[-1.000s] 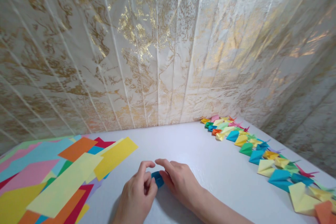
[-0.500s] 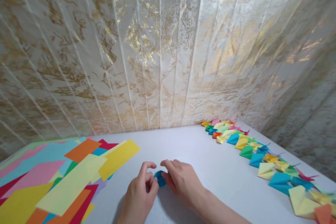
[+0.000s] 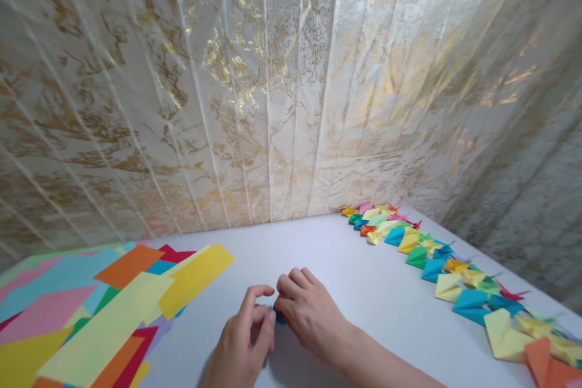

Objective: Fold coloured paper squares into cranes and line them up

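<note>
A small piece of folded blue paper [image 3: 280, 318] sits between my hands, low in the middle of the view. Most of it is hidden behind my right hand [image 3: 305, 309], whose fingers are bent down and closed over it. My left hand [image 3: 248, 333] is at its left side, with the thumb and curled fingers pinched together at the paper's edge. The left forefinger arches above them. How much of the paper the left fingers grip is partly hidden. Both hands are low over the white tabletop [image 3: 273, 248].
Loose coloured paper sheets, with a pale yellow strip [image 3: 111, 321] and a yellow one [image 3: 197, 279] on top, overlap at the left. Rows of folded paper cranes [image 3: 470, 306] line the right side. A gold-patterned pleated curtain [image 3: 282, 103] hangs behind the table.
My right hand has closed further over the blue paper, hiding more of it. The view has shifted slightly, so the sheets and cranes appear farther left.
</note>
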`<state>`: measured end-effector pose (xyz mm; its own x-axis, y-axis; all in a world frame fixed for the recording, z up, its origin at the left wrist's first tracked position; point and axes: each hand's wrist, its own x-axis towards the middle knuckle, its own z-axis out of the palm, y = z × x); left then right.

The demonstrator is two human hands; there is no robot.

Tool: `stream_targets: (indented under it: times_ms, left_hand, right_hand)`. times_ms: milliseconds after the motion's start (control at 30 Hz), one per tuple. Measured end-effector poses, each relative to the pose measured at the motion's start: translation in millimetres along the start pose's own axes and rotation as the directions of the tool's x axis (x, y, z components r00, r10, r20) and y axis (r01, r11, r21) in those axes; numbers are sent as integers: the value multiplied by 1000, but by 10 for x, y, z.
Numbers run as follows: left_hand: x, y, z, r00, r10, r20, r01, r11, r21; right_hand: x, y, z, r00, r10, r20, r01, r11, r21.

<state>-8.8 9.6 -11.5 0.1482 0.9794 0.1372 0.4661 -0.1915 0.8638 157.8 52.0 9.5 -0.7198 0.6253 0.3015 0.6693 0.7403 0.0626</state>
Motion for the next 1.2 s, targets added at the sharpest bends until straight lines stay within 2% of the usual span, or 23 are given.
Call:
stream_targets:
  times_ms: [100, 200, 267, 367, 467, 667, 900, 1067, 1200]
  left_hand:
    - [-48, 24, 41, 998, 41, -46, -41, 999, -5]
    - [-57, -1, 64, 996, 58, -63, -57, 998, 20]
    - [-46, -30, 75, 997, 54, -61, -53, 998, 20]
    - [-28, -58, 90, 997, 55, -55, -54, 998, 21]
    - [-24, -55, 95, 996, 58, -63, -57, 998, 28]
    - [-27, -23, 76, 998, 42, -51, -41, 999, 27]
    - [-28, -9, 69, 998, 31, -54, -29, 999, 43]
    - [-33, -29, 71, 999, 23, -26, -22, 998, 53]
    - [-25, -61, 74, 999, 33, -19, -31, 998, 61]
  right_hand:
    - [-164, 368, -215, 999, 34, 28, -32, 997, -65]
    - [-489, 951, -453, 993, 118, -2, -115, 962, -249]
    - [-742, 1347, -558, 986, 163, -19, -161, 942, -294]
    - [-1070, 1799, -592, 982, 189, -12, -182, 924, -337]
    - [-1263, 2060, -517, 978, 207, 6, -190, 910, -369]
    - [-1336, 2284, -349, 974, 224, 26, -197, 899, -391]
    - [-1372, 2330, -260, 969, 248, 7, -226, 895, -384]
    - [-1379, 2314, -316, 967, 255, 5, -236, 903, -358]
    - [-1306, 2272, -486, 968, 252, -20, -245, 914, -324]
